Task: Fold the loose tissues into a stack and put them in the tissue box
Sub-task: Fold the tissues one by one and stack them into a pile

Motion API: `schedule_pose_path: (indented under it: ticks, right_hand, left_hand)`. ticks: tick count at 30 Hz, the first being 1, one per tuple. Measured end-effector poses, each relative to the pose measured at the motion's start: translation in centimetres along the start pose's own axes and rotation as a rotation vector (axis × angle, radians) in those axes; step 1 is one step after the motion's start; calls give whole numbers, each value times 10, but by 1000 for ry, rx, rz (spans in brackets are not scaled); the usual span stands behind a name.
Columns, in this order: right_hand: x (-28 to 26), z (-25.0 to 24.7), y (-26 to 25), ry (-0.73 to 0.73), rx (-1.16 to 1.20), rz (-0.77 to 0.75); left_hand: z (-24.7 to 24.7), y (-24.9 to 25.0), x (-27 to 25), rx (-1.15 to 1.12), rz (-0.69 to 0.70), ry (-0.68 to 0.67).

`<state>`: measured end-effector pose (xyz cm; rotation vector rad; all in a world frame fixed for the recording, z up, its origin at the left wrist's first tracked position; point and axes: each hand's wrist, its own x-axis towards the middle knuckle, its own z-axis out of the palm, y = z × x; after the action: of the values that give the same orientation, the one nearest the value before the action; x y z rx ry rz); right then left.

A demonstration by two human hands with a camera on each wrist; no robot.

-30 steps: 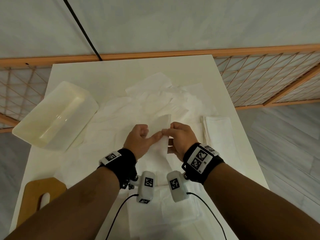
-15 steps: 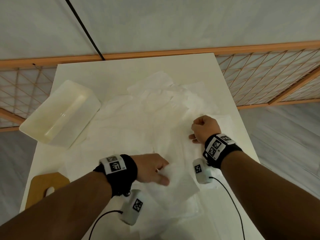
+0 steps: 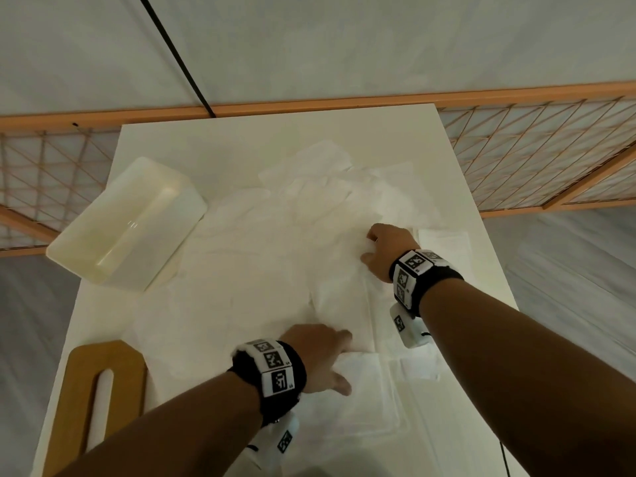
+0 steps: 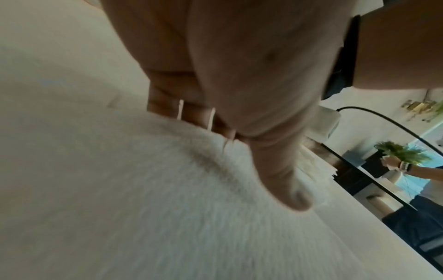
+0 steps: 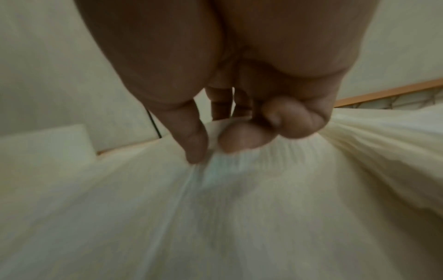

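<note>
No readable text anywhere, only coded square markers on the wristbands (image 3: 273, 361). Left hand (image 3: 318, 356) lay flat, fingers spread, pressing a tissue (image 3: 344, 304) near the worktop (image 3: 241, 142) front edge. Right hand (image 3: 389, 251) pinched the same tissue's far part. Loose tissues (image 3: 327, 187) covered mid-worktop; tissue box (image 3: 127, 223) overhung the left edge.

White table (image 3: 457, 187), long side running away from camera. Wooden board (image 3: 82, 401) with long slot cutout at near left corner, flat on table. Wooden lattice railing (image 3: 537, 156) behind table, spanning both sides. Black cable (image 3: 179, 60) running diagonally down pale wall to railing's top rail. Grey plank floor (image 3: 568, 270) right of table. Left wrist view: green plant (image 4: 402, 153) and second person's forearm (image 4: 429, 171), far background.
</note>
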<state>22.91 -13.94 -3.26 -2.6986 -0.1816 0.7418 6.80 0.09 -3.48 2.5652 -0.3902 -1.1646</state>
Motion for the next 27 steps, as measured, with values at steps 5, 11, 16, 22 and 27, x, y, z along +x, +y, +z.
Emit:
schedule_pose_path:
  ticks: [5,11,16,22,27]
  right_hand:
    - [-2,-12,5,110,177,3]
    - [-7,-13,13,120,342,-23]
    - [-8,-14,14,137,393,-27]
    - [-6,-9,13,143,400,-42]
    - [-7,-3,14,157,413,-24]
  left_hand:
    - [-24,-39,13,-422,-188,513]
    - [-43,-68,25,-862,-269,651]
    - [-53,-52,33,-728,-195,837]
    - [-61,-41,37,-676,-200,909]
    - [-62,-43,38,-637,-158,933]
